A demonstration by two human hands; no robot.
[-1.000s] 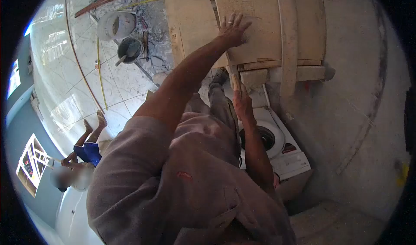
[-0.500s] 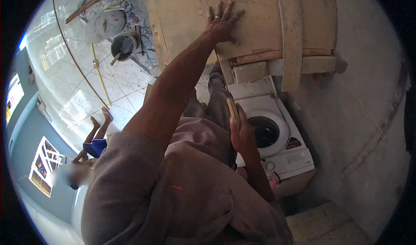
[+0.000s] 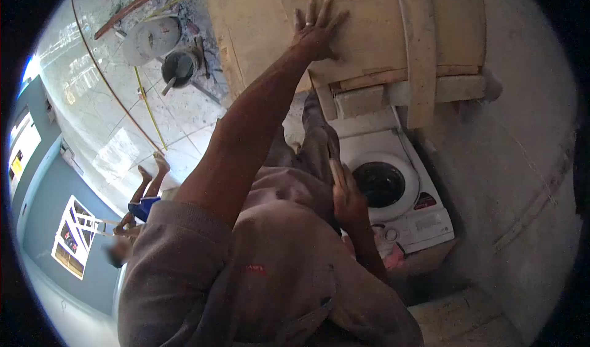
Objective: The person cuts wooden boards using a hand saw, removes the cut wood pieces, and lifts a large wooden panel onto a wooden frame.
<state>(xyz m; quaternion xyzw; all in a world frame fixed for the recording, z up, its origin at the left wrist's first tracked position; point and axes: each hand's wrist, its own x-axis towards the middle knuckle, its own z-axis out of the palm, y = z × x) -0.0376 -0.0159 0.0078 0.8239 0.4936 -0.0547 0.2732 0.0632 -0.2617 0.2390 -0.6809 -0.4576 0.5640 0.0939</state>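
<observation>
My left hand (image 3: 316,37) lies flat on a plywood sheet (image 3: 362,34), fingers spread, a ring on one finger. Below the sheet's near edge, my right hand (image 3: 350,199) is closed round the pale wooden handle (image 3: 337,172) of what looks like a handsaw. Its thin blade is seen edge-on and hard to make out against my trouser leg. A pale board (image 3: 416,52) lies across the right part of the sheet, its end overhanging the edge. Beneath that edge, a light block (image 3: 361,101) is visible.
A white washing machine (image 3: 436,227) stands beside my right hand, with pink cloth (image 3: 393,258) nearby. On the tiled floor at left are a mortar bucket (image 3: 178,70) and a yellow tape (image 3: 149,116). Another person (image 3: 144,206) is farther left. A grey wall (image 3: 522,113) rises at right.
My right hand has drawn back toward my body with the handle. The left hand stays pressed on the plywood. The view has shifted slightly.
</observation>
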